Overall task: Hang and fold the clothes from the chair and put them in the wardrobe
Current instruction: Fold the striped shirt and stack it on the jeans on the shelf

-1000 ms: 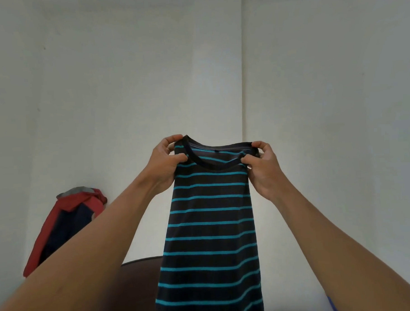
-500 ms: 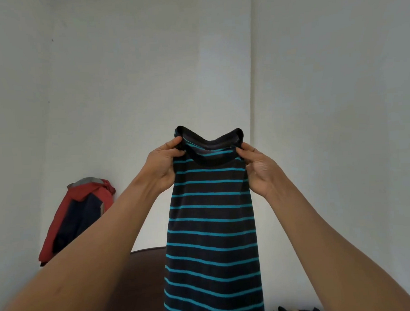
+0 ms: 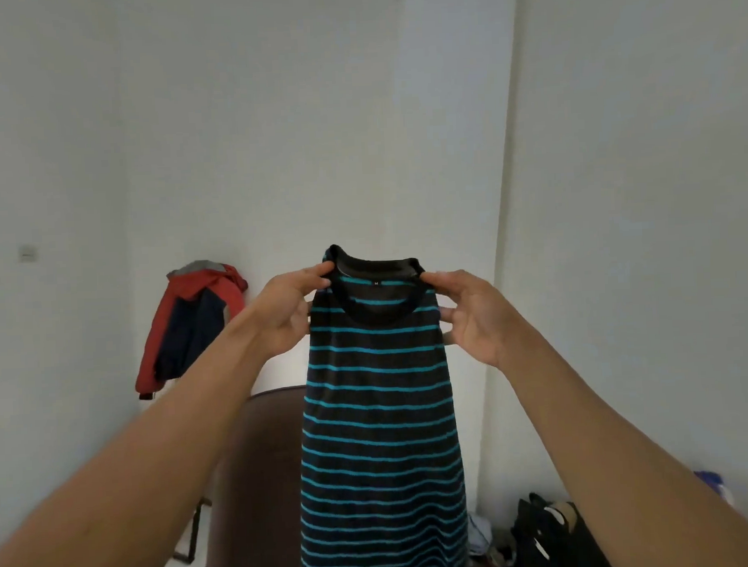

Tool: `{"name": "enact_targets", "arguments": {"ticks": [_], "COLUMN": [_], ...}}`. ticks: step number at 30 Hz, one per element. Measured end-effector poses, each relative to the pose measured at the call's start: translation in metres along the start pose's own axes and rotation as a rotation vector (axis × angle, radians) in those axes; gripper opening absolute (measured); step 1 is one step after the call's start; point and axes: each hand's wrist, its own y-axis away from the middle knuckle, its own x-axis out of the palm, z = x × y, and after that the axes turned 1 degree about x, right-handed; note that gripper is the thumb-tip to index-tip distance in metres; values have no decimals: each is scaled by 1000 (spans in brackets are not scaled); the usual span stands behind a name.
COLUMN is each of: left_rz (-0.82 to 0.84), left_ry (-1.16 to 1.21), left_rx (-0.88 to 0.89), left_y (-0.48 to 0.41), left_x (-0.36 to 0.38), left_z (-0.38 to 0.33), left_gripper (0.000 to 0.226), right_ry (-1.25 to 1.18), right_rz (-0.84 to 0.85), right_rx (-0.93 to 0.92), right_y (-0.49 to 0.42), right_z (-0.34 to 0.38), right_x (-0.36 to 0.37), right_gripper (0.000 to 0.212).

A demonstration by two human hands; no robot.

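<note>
Both forearms reach in from the lower corners. The left hand (image 3: 290, 310) pinches the striped shirt (image 3: 378, 411) at the collar's 9 o'clock side, and the right hand (image 3: 472, 317) pinches it at the 3 o'clock side. The shirt hangs straight down between them in mid-air, at centre frame. Behind it, at 7 o'clock, stands the brown chair (image 3: 252, 481). Farther off, a red and navy jacket (image 3: 194, 325) hangs on the wall at 9 o'clock, and dark bags (image 3: 546, 533) lie on the floor at 5 o'clock. By my judgement this shirt is off the chair but neither folded nor hung, and no wardrobe is in view
</note>
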Motion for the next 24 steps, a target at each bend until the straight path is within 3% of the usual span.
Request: {"name": "enact_targets", "arguments": {"ticks": [3, 6, 10, 18, 24], "left_rz": [-24, -89, -142, -52, -40], "left_ry": [-164, -131, -28, -5, 46], "left_rx": [-162, -312, -357, -455, -509], "left_y": [-7, -14, -33, -86, -115], "left_x": [-25, -43, -76, -165, -200], "left_z": [28, 53, 96, 185, 237], "left_gripper": [33, 28, 30, 34, 25], "right_ry": [114, 40, -137, 23, -55], "right_rz": [-27, -92, -180, -101, -123], "right_rx": [137, 250, 277, 450, 533], "right_y": [-20, -39, -71, -148, -177], "right_z": [-31, -70, -135, -239, -309], "right_x": [-6, -9, -4, 9, 11], "right_gripper": [43, 45, 48, 48, 51]}}
